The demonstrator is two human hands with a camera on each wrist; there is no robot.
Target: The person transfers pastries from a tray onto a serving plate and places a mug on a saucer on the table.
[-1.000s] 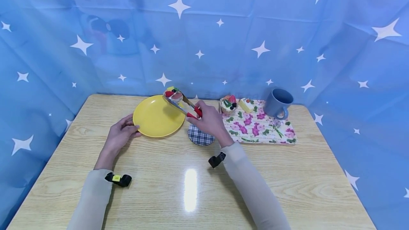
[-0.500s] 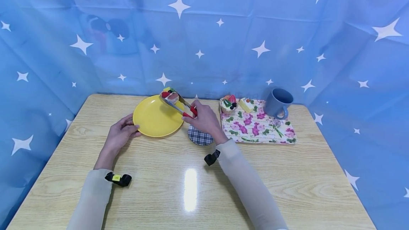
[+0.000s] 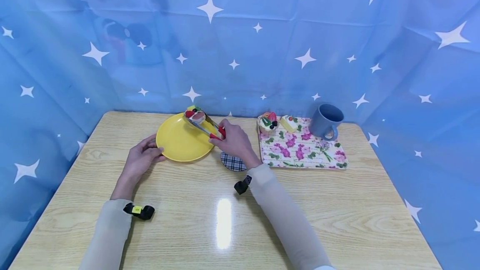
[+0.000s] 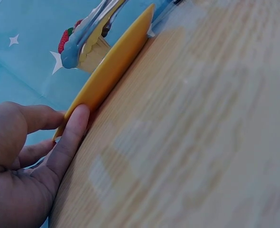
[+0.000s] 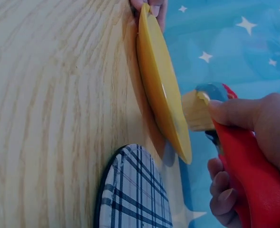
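At the left rim of the yellow plate point(image 3: 182, 147), my left hand point(image 3: 140, 156) pinches the edge between thumb and fingers, plain to see in the left wrist view. My right hand point(image 3: 236, 140) grips red-handled metal tongs point(image 5: 254, 175). Between the tongs' tips is a fruit-topped cupcake point(image 3: 197, 116), over the far part of the plate. In the left wrist view the cupcake's pale base point(image 4: 93, 56) appears just above the plate's rim; whether it touches the plate I cannot tell. The tongs partly cover the cupcake.
A plaid round coaster point(image 3: 233, 162) lies below my right hand. To the right, a flowered tray point(image 3: 300, 153) holds another fruit cupcake point(image 3: 268, 124), a small slice of cake point(image 3: 288, 123) and a blue-grey mug point(image 3: 326, 121). A starry curtain point(image 3: 240, 32) hangs behind the table.
My right hand has moved a little left, carrying the tongs and cupcake further over the plate and slightly lower. The left hand and plate have stayed in place.
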